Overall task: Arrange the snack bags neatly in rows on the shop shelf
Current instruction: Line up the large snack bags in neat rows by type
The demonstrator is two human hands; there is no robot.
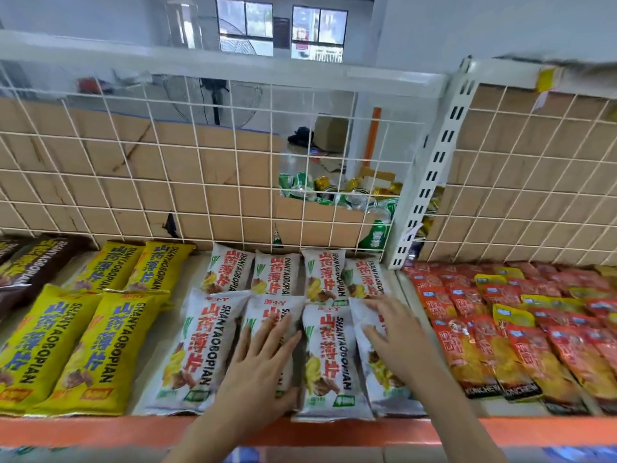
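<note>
- At the shelf's orange front lip [100, 429], the front row of white bags sat side by side, ends toward the edge, likely so the labels faced a shopper.
- The left hand [257, 372] lay flat and open, fingers spread, on the second white bag [267, 315], gripping nothing; it seemed to be pressing the bag straight in its row.
- The right hand [397, 332] rested open, palm down, on the fourth white bag [370, 332], fingers splayed, apparently nudging it against the third bag [330, 359].
- Left of them, yellow bags [76, 349] lay in a matching pair; right, red packs [521, 339] overlapped past the divider.
- Behind, a back row of white bags [287, 275] stood against the wire grid [200, 162], the rightmost one tilted and overlapping its neighbour, probably still to be squared up.
</note>
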